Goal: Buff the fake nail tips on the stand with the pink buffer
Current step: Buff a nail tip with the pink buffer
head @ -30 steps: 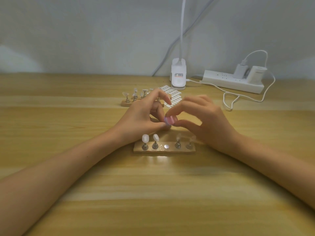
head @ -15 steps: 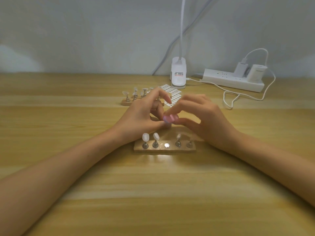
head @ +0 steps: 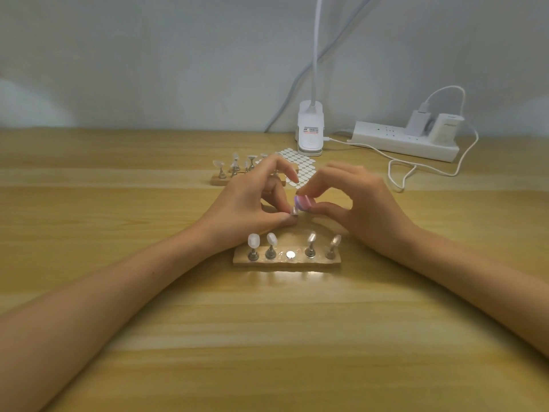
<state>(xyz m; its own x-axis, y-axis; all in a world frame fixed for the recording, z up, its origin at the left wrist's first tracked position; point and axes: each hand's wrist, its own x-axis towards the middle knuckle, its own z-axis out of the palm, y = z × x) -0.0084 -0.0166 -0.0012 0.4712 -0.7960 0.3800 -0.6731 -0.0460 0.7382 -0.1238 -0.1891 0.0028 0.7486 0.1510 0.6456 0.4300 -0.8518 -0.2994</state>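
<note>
Buffer [head: 303, 202], pink, is pinched between thumb and forefinger of the right hand [head: 365, 209], its end against a tip [head: 294, 211] that the left hand [head: 246, 209] pinches. Just in front, on the table [head: 267, 337], lies the stand [head: 297, 262], holding four tips [head: 254, 241] and a bare metal disc [head: 290, 254] mid-row. Behind the hands are a second stand [head: 219, 180], a sticker sheet [head: 304, 169], a lamp clamp [head: 310, 129] and a power strip [head: 401, 141].

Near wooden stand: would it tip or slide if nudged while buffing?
Probably slides rather than tips: the stand is a low, flat strip on the smooth table. Its nail tips perch on thin pegs, so they likely get knocked first.
</note>
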